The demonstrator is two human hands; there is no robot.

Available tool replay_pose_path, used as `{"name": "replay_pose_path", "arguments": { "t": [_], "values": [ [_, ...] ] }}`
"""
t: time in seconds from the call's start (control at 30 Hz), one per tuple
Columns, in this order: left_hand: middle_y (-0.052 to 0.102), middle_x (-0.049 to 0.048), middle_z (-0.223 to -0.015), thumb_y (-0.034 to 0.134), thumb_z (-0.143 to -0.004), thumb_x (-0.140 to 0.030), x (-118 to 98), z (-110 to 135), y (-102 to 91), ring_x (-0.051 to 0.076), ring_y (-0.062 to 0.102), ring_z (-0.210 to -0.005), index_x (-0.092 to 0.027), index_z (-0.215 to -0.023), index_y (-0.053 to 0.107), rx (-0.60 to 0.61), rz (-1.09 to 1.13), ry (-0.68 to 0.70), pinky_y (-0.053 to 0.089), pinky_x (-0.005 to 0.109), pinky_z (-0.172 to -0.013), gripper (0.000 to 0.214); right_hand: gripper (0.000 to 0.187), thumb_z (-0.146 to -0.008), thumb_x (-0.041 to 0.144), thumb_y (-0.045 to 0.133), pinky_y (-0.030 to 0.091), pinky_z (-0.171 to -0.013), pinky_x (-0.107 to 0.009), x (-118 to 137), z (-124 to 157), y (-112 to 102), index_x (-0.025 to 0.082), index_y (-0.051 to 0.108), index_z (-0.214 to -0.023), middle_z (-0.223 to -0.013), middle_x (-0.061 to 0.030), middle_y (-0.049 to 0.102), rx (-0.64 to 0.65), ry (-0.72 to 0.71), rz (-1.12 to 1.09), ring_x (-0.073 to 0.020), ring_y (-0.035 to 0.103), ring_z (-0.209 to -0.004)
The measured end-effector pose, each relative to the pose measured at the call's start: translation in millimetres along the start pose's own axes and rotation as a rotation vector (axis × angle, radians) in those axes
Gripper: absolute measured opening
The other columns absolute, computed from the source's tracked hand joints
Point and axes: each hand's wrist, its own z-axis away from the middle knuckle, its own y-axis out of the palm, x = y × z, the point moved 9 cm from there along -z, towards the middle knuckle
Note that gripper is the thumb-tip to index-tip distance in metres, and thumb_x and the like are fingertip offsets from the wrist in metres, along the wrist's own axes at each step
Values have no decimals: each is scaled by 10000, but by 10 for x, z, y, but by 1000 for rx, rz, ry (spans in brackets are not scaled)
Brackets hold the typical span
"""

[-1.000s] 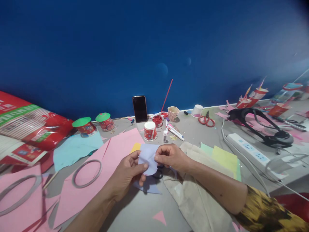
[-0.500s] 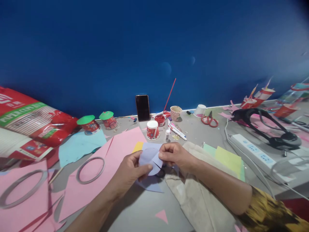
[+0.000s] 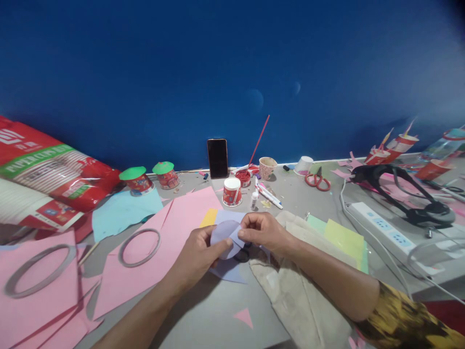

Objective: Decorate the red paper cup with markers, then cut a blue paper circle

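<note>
Between my hands is a lavender paper circle with a slit running in from its edge. My left hand pinches its left side, thumb lying on top. At the right edge my right hand grips the paper beside the slit, fingers closed. Below the circle lies more lavender paper on the table. A dark loop, possibly a scissor handle, shows partly under the hands. Just beyond them stands an upturned red-and-white paper cup, with a small white glue bottle beside it.
Pink sheets and grey rings lie left. Two green-topped cups stand behind them. A phone leans on the wall. Red-handled scissors, a beige cloth and a power strip are to the right.
The slit in the paper circle has narrowed, its cut edges now drawn together or overlapping. Both hands still hold the circle. The camera view has shifted slightly.
</note>
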Motion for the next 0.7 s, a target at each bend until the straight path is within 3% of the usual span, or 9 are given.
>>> {"name": "replay_pose_path", "arguments": {
  "t": [0.2, 0.4, 0.53, 0.63, 0.7],
  "values": [
    [595, -18, -445, 915, -720, -461, 50, 1, 13, 119, 473, -389, -179, -797, 739, -25, 54, -37, 361, 225, -420, 341, 467, -660, 535, 970, 368, -568, -257, -7, 23, 30, 203, 655, -755, -609, 64, 595, -8, 8, -11, -103, 484, -577],
    [749, 62, -583, 941, -684, -440, 73, 8, 46, 174, 647, -456, -155, -870, 763, -18, 109, -89, 525, 279, -499, 384, 407, -690, 490, 932, 403, -577, -263, -50, 40, 57, 209, 649, -774, -637, 57, 607, -10, 23, 18, -122, 535, -597],
    [684, 6, -554, 951, -644, -380, 90, 20, 86, 180, 662, -482, -185, -748, 693, -29, 201, -130, 529, 285, -511, 340, 372, -703, 473, 907, 372, -564, -252, -10, 49, 89, 206, 656, -766, -628, 65, 572, 5, -11, 58, -108, 485, -591],
    [584, -52, -525, 945, -621, -300, 82, 20, 81, 129, 580, -482, -194, -671, 645, -62, 297, -130, 477, 247, -500, 322, 414, -709, 508, 933, 366, -563, -246, 22, 59, 96, 198, 676, -807, -649, 62, 583, 4, -47, 67, -103, 467, -594],
    [602, -45, -573, 944, -619, -274, 60, 15, 54, 117, 564, -534, -184, -676, 668, -90, 358, -104, 488, 238, -537, 296, 441, -728, 540, 939, 363, -560, -243, 29, 68, 70, 196, 695, -856, -672, 55, 604, -26, -64, 84, -103, 467, -595]
  ]
}}
